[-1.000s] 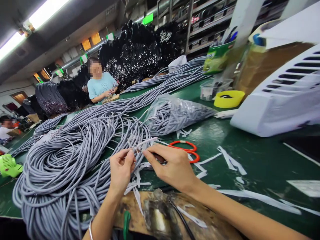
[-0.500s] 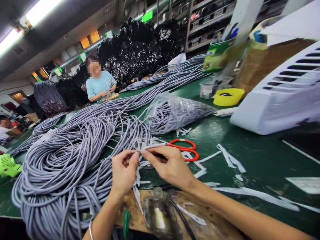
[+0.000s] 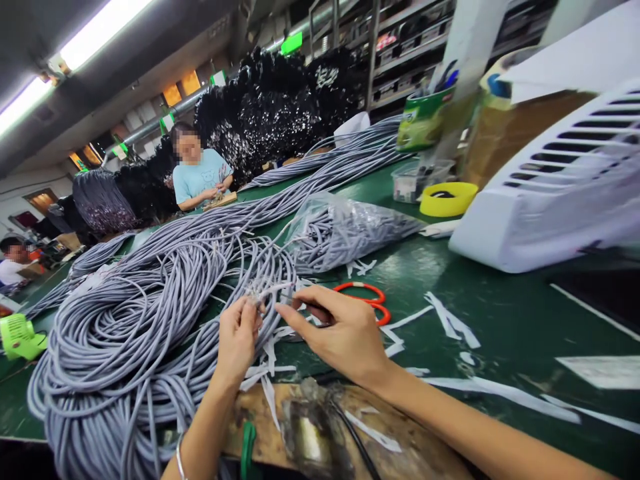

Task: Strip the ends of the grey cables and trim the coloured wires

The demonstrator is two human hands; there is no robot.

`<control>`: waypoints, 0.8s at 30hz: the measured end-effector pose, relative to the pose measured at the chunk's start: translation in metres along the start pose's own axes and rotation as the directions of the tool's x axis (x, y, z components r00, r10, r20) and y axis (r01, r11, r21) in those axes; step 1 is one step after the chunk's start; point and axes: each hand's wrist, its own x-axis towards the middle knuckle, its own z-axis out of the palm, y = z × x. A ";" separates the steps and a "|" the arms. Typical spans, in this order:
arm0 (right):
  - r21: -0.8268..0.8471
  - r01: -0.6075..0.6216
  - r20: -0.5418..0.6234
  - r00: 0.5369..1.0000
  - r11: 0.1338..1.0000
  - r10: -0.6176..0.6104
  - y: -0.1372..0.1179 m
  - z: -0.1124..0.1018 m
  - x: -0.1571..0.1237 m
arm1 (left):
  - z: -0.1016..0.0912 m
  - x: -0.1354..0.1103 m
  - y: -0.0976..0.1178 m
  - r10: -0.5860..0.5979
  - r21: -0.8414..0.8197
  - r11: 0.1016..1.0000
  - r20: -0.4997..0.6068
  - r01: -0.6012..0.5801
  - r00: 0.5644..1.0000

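My left hand (image 3: 239, 339) is closed in a pinch on a grey cable (image 3: 274, 290), whose end shows pale, wispy strands near the fingertips. Just to the right, my right hand (image 3: 345, 330) has its thumb and forefinger apart with nothing visible between them; its curled inner fingers are partly hidden. Behind that hand lie scissors with red handles (image 3: 361, 288), their blades mostly covered. A large coil of grey cables (image 3: 145, 320) spreads to the left of both hands. Strips of white material (image 3: 270, 393) hang below the fingers.
A clear bag of short grey pieces (image 3: 345, 233) lies beyond the hands. A wooden board (image 3: 270, 417) with a metal block is nearest me. To the right stand a white slatted appliance (image 3: 515, 220), a yellow tape ring (image 3: 449, 200) and a green can (image 3: 425, 120). A co-worker (image 3: 203, 173) sits across the table.
My hands have moved apart: the right thumb and forefinger have come off the cable and opened. The left hand keeps its pinch and has turned slightly. The view has shifted a little.
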 end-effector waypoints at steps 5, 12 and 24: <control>0.268 -0.249 0.308 0.937 0.931 0.162 0.004 0.001 0.005 | -0.003 0.000 0.001 -0.036 -0.027 0.999 0.146 0.041 0.989; 0.451 -0.447 0.328 0.888 0.772 0.322 0.006 0.010 0.000 | -0.001 -0.004 -0.003 -0.095 -0.034 0.994 0.266 0.108 0.959; 0.093 -0.118 0.086 0.990 0.989 0.110 -0.005 0.006 -0.008 | -0.001 -0.016 -0.003 0.468 0.504 0.801 -0.188 -0.324 0.864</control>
